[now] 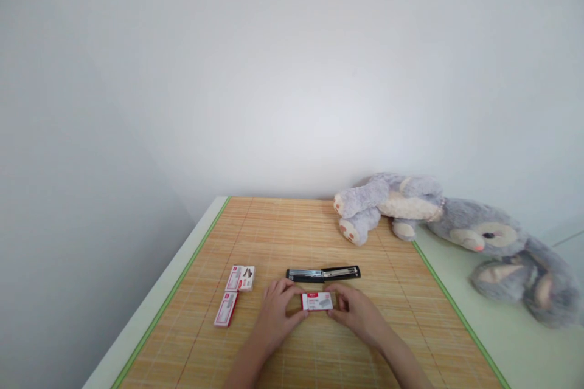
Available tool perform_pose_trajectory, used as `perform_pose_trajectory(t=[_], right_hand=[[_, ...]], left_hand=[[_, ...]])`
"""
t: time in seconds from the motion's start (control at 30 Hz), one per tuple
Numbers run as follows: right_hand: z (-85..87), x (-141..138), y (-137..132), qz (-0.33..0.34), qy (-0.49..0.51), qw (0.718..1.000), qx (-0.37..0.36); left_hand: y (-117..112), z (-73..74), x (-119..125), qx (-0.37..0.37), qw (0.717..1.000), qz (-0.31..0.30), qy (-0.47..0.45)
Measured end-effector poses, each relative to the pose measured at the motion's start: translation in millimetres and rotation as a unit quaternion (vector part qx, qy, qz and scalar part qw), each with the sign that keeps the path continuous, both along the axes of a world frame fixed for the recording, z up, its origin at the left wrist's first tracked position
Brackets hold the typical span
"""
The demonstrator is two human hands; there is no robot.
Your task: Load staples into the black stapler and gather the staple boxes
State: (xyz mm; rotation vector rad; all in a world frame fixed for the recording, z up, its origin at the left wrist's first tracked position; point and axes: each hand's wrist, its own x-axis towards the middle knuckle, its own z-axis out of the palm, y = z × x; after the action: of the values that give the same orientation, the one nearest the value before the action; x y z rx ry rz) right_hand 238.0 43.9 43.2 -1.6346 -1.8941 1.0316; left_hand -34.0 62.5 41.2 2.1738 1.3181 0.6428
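**Operator:** Head view, the only one I have. I see the left hand [275, 311] and the right hand [354, 311] low in the middle, both closed on a small white box with a red label [317, 301]. The box sits between them, its short ends pinched by the fingertips of each hand. I cannot tell whether it rests on the bamboo mat [292, 231] or is lifted just off it.

**Observer:** What lies around the hands?

**Operator:** Just beyond the fingertips, away from me, lies a black stapler [323, 274], opened out flat in a long line, with the metal channel showing on the half nearer the right hand. It does not touch either hand. Out past the left hand, on its outer side, are two more small boxes in red and white: a farther box [241, 278], which looks partly open, and a nearer box [227, 308], which lies closed and closer to the left wrist. They are near each other; I cannot say whether they touch.

**Observer:** And on the right hand's side?

**Operator:** Well beyond the right hand and off to its outer side, a grey and cream plush rabbit [456, 228] lies on its side. Its feet reach onto the far corner of the mat, and its head and ears rest on the pale tabletop [497, 316] beside the mat. The mat has a green edge strip [182, 276] on the left hand's side, and a plain white wall [292, 73] stands behind everything.
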Motion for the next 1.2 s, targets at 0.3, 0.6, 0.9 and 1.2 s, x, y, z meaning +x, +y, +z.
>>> perform_pose_trajectory(t=[0.3,0.6,0.9,1.2], right_hand=[[-2.5,9.3,3.3,0.015,-0.019,1.000,-0.015],[13.6,23.2,2.7,0.012,-0.051,0.998,-0.022],[47.5,-48.7,18.8,0.062,-0.195,0.977,0.054],[43.9,-64.1,37.0,0.096,-0.225,0.967,0.072]], left_hand=[[5.7,-7.8,-2.6,-0.014,1.000,-0.005,-0.021],[5.4,-5.0,-2.9,-0.017,0.999,-0.001,-0.027],[4.9,-4.8,-3.8,-0.008,0.999,-0.004,-0.031],[2.9,-2.1,-3.5,-0.009,0.999,-0.002,-0.037]])
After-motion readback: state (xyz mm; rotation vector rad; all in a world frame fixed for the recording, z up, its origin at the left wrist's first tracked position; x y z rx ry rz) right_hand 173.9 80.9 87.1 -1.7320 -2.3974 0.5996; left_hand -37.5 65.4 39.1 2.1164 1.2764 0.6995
